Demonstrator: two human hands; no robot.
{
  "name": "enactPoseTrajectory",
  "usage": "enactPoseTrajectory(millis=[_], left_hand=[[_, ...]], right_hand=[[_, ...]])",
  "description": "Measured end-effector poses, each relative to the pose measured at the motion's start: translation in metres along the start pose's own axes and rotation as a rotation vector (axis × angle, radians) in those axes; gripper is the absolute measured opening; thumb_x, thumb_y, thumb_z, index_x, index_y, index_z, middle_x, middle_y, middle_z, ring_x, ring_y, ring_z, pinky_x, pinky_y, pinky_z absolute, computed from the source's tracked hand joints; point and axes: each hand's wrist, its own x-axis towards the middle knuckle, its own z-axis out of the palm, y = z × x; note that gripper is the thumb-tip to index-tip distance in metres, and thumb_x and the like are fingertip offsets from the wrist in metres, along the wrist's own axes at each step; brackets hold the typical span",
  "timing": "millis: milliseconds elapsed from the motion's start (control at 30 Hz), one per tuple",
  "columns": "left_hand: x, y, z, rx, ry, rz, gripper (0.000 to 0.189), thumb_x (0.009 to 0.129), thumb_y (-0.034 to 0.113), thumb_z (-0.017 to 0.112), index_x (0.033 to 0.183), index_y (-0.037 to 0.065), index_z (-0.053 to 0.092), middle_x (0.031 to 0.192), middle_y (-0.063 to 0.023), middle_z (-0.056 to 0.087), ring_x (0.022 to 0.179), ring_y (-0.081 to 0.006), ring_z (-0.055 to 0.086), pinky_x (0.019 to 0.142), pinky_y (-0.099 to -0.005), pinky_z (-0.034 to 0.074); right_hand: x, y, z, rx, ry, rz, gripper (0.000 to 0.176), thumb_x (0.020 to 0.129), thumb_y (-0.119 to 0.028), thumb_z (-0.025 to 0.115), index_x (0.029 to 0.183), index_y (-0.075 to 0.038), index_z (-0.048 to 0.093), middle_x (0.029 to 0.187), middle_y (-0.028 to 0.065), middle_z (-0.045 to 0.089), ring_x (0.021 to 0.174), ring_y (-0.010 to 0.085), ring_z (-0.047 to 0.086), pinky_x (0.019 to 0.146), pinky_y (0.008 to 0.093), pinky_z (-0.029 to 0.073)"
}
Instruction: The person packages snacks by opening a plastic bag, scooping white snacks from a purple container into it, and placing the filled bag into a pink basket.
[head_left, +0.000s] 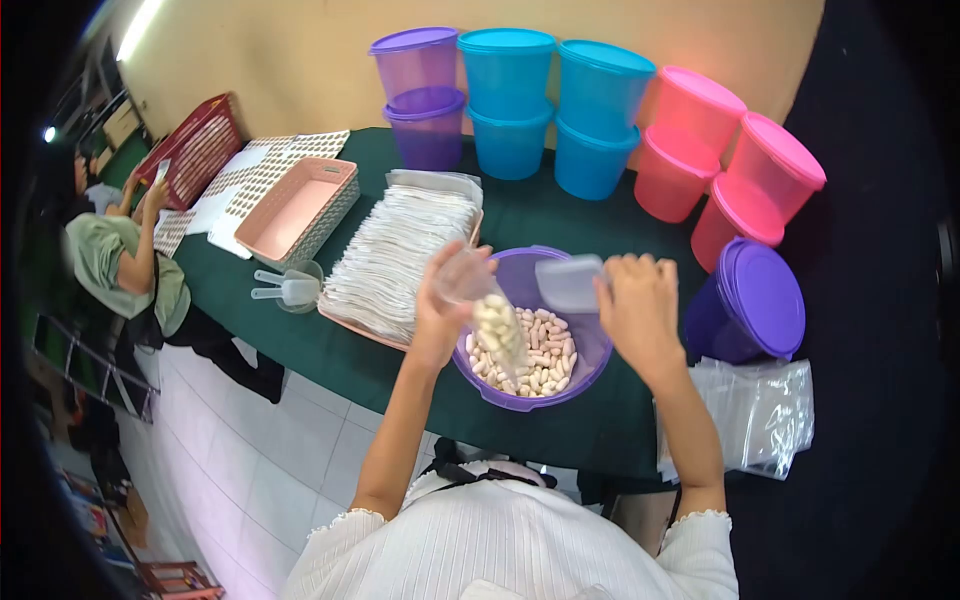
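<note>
My left hand is closed around the upper part of a clear plastic bag, which bulges with pale, capsule-shaped pieces. The bag hangs over a round purple tub. Loose cream and pinkish pieces of the same shape cover the tub's bottom. In my right hand is a translucent plastic scoop, held above the tub's right side. The scoop looks blurred, and I see no pieces in it. Its handle is mostly hidden by my fingers.
A basket packed with white flat packets stands left of the tub, beside spare scoops and a pink basket. Stacked blue tubs and pink tubs line the back. Clear bags lie right. A person works far left.
</note>
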Motion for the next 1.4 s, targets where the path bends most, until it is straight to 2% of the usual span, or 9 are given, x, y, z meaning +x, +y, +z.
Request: enactPoseTrajectory(millis=[67, 233, 367, 500, 567, 600, 733, 1033, 1400], left_hand=[[-0.005, 0.020, -0.004, -0.627, 0.129, 0.065, 0.079, 0.068, 0.045, 0.061, 0.125, 0.001, 0.028, 0.125, -0.0209, 0.034, 0.115, -0.0338, 0.036, 0.097, -0.0439, 0.029], [-0.039, 0.059, 0.003, -0.926, 0.267, -0.045, 0.080, 0.071, 0.059, 0.041, 0.125, 0.000, 0.026, 0.128, -0.0239, 0.029, 0.116, -0.0341, 0.034, 0.099, -0.0431, 0.026], [-0.064, 0.053, 0.009, -1.114, 0.230, -0.097, 0.083, 0.073, 0.059, 0.040, 0.128, -0.001, 0.025, 0.132, -0.0241, 0.024, 0.118, -0.0371, 0.031, 0.099, -0.0431, 0.027], [-0.069, 0.067, 0.007, -0.963, 0.138, -0.139, 0.085, 0.074, 0.062, 0.036, 0.128, -0.003, 0.024, 0.131, -0.0245, 0.026, 0.118, -0.0365, 0.032, 0.100, -0.0423, 0.026], [-0.076, 0.076, -0.006, -0.417, 0.165, -0.246, 0.085, 0.075, 0.061, 0.037, 0.127, -0.004, 0.024, 0.126, -0.0233, 0.035, 0.113, -0.0320, 0.041, 0.096, -0.0397, 0.033], [-0.081, 0.073, -0.016, -0.497, 0.081, -0.182, 0.077, 0.073, 0.044, 0.058, 0.125, -0.005, 0.030, 0.117, -0.0181, 0.046, 0.104, -0.0233, 0.050, 0.090, -0.0341, 0.039], [-0.119, 0.090, -0.046, -0.122, 0.088, -0.233, 0.068, 0.058, 0.000, 0.075, 0.118, -0.002, 0.042, 0.109, -0.0082, 0.053, 0.095, -0.0134, 0.052, 0.084, -0.0271, 0.042], [-0.212, 0.124, -0.130, 0.106, 0.347, -0.238, 0.034, 0.062, 0.005, 0.074, 0.092, 0.000, 0.059, 0.086, -0.0048, 0.062, 0.077, -0.0105, 0.058, 0.069, -0.0237, 0.047], [-0.289, 0.158, -0.194, 0.416, 0.556, -0.414, 0.026, 0.067, 0.007, 0.071, 0.088, 0.000, 0.060, 0.078, -0.0028, 0.061, 0.070, -0.0079, 0.056, 0.062, -0.0221, 0.045]], right_hand=[[-0.009, -0.002, 0.022, 0.051, -0.109, -0.100, 0.013, 0.073, -0.017, 0.057, 0.076, -0.004, 0.057, 0.073, 0.0076, 0.056, 0.074, 0.0217, 0.052, 0.073, 0.0338, 0.033], [-0.019, -0.028, 0.032, 0.383, -0.065, -0.175, 0.020, 0.076, -0.020, 0.056, 0.081, 0.000, 0.058, 0.081, 0.0128, 0.058, 0.079, 0.0245, 0.053, 0.077, 0.0366, 0.035], [-0.034, -0.063, -0.007, 1.371, -0.686, -0.034, 0.040, 0.079, -0.029, 0.058, 0.099, 0.004, 0.053, 0.087, 0.0140, 0.058, 0.083, 0.0204, 0.056, 0.072, 0.0329, 0.043], [-0.054, -0.104, 0.019, 1.872, -0.702, 0.106, 0.058, 0.067, -0.020, 0.073, 0.112, 0.002, 0.044, 0.100, 0.0091, 0.055, 0.092, 0.0130, 0.053, 0.078, 0.0270, 0.044], [-0.054, -0.114, 0.020, 1.857, -0.621, 0.173, 0.057, 0.065, -0.018, 0.075, 0.109, 0.001, 0.044, 0.098, 0.0083, 0.054, 0.090, 0.0123, 0.053, 0.076, 0.0262, 0.043], [-0.054, -0.121, 0.019, 1.843, -0.536, 0.253, 0.056, 0.063, -0.017, 0.076, 0.105, 0.000, 0.044, 0.096, 0.0075, 0.053, 0.087, 0.0116, 0.052, 0.074, 0.0253, 0.043], [-0.058, -0.159, 0.021, 1.646, -0.466, 0.148, 0.052, 0.064, -0.017, 0.076, 0.095, -0.004, 0.035, 0.088, 0.0047, 0.045, 0.081, 0.0098, 0.045, 0.070, 0.0241, 0.040], [-0.059, -0.264, 0.041, 1.811, -0.694, -0.180, 0.056, 0.073, -0.027, 0.067, 0.112, -0.001, 0.035, 0.102, 0.0088, 0.046, 0.097, 0.0147, 0.046, 0.085, 0.0297, 0.036], [-0.052, -0.395, 0.035, 2.075, -0.711, -0.025, 0.028, 0.080, -0.012, 0.057, 0.103, 0.003, 0.053, 0.092, 0.0076, 0.055, 0.090, 0.0130, 0.050, 0.082, 0.0269, 0.038]])
